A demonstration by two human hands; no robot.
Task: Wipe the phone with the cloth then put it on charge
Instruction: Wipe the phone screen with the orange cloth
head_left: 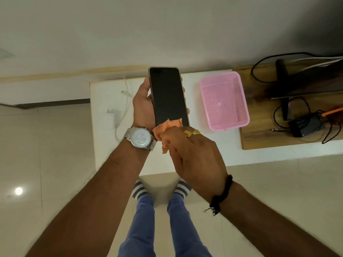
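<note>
My left hand point(142, 106) holds a black phone point(168, 93) upright above the white table, screen dark and facing me. My right hand point(193, 154) pinches a small orange cloth point(167, 128) and presses it on the bottom end of the screen. A white charger plug point(109, 117) lies on the table to the left of the phone, pins up. Its white cable point(128, 97) curls beside it, with the connector tip point(124, 92) loose near the far edge.
An empty pink mesh basket point(241, 101) stands on the white table point(204, 156) right of the phone. Further right a wooden board point(263, 140) carries a monitor stand point(283, 89), a black adapter point(304, 127) and tangled black cables. My legs stand at the table's near edge.
</note>
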